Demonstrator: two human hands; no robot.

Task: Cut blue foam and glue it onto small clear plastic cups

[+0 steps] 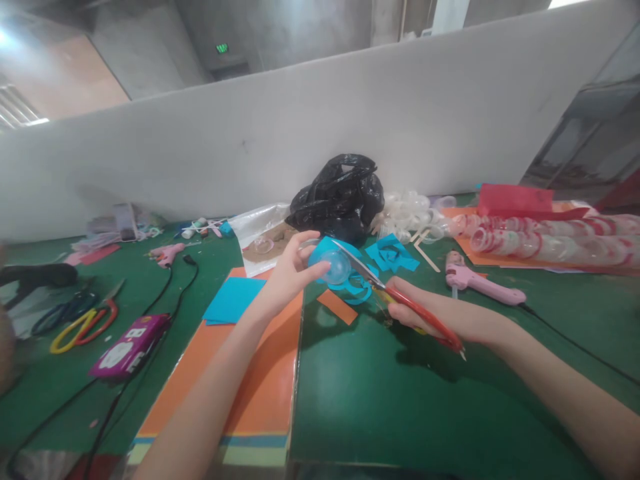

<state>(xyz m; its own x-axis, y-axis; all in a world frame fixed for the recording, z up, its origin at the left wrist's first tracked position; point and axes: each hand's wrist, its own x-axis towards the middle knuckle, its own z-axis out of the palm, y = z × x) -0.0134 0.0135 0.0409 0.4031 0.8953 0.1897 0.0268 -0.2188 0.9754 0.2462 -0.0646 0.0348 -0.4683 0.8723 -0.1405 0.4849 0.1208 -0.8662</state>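
My left hand (289, 273) is closed on a clear plastic cup (336, 265) with blue paper (345, 257) stuck round it, held above the green table (400, 400). My right hand (415, 308) grips red-handled scissors (400, 300). The blades point up and left, and they are cutting into the blue paper at the cup. A curled blue strip (357, 290) hangs below the cut.
A stack of orange and blue sheets (260, 387) lies under my left arm. A black plastic bag (337, 197) sits behind, with clear cups (410, 213) and rows of cups (540, 243) at right. A pink glue gun (480, 280) lies right; scissors (80, 320) and a power strip (130, 347) lie left.
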